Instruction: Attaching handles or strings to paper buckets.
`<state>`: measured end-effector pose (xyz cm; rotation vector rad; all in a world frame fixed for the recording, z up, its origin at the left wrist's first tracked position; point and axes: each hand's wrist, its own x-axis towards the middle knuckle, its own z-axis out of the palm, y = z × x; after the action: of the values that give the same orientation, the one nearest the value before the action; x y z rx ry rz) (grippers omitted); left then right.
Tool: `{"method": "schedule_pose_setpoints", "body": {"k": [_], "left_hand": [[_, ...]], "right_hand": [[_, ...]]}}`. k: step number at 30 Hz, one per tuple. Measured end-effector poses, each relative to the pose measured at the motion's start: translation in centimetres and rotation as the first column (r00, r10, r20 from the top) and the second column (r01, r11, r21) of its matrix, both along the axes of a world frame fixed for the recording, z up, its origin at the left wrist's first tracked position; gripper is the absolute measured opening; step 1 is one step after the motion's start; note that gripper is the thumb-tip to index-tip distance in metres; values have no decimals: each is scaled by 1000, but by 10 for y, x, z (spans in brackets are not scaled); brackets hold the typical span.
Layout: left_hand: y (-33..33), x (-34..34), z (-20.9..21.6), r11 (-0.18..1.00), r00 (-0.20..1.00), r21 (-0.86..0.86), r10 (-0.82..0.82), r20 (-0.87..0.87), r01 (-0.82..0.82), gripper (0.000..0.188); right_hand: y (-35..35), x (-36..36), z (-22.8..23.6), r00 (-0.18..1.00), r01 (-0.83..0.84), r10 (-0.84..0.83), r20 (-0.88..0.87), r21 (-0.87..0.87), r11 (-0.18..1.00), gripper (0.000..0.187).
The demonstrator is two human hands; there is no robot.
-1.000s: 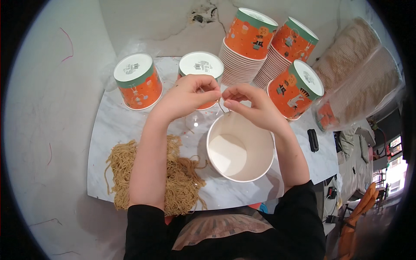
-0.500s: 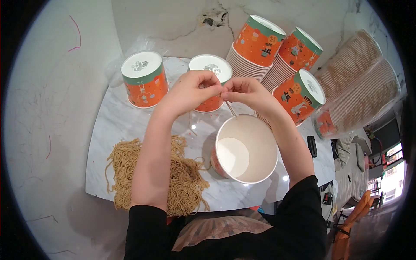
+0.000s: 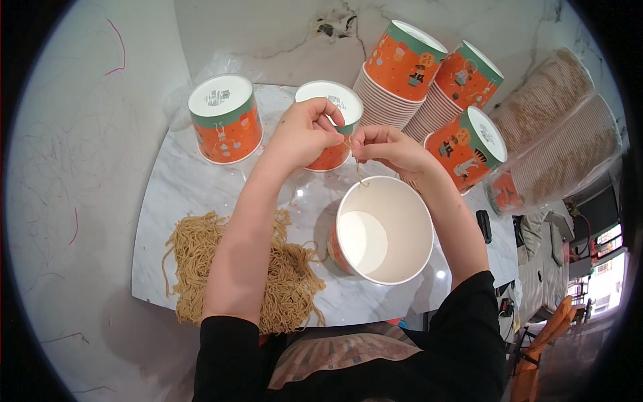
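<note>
Person: dark long sleeves fill the lower middle of the frame, and both bare forearms reach up from there over the marble tabletop (image 3: 201, 194).
Noodle pile: one loose heap of dry tan noodles (image 3: 201, 258) lies on the lower left part of the tabletop; the left forearm crosses over its right side and hides part of it.
Open cup: one orange paper cup (image 3: 384, 229) stands upright at centre, just right of the heap. Its white inside shows nothing in it, and the right forearm passes along its right rim.
Left hand: the left hand (image 3: 305, 134), above centre, is curled nearly closed, with thumb and forefinger pinched on one end of a noodle strand (image 3: 355, 166).
Right hand: the right hand (image 3: 388, 149), just right of the left, has its fingertips closed on the same strand.
Strand: thin and tan, it runs between the two hands and hangs down to just over the far rim of the open cup.
Upturned cups: two stand base-up on the tabletop beyond the hands, one (image 3: 224, 117) at upper left, one (image 3: 329, 124) at upper centre, partly hidden by the left hand.
Cup stacks: three nested stacks of orange cups with green rims lie tilted at upper right, the nearest (image 3: 462, 144), the middle (image 3: 398, 70) and the farthest (image 3: 462, 80).
Sleeved stacks: two long stacks in clear plastic wrap (image 3: 562, 134) lie at the right edge; what they hold cannot be told.
Small dark object: one (image 3: 483, 226) lies on the tabletop's right edge.
</note>
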<state>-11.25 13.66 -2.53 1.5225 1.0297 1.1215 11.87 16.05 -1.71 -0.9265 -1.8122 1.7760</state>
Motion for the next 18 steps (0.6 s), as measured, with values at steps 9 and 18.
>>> {"method": "schedule_pose_setpoints", "body": {"k": [9, 18], "left_hand": [[10, -19, -7, 964, 962, 35, 259, 82, -262, 18], [4, -43, 8, 947, 947, -2, 321, 15, -321, 18]], "right_hand": [[-3, 13, -26, 990, -15, -35, -140, -338, 941, 4], [-15, 28, -57, 949, -125, -61, -310, -547, 828, 4]]}}
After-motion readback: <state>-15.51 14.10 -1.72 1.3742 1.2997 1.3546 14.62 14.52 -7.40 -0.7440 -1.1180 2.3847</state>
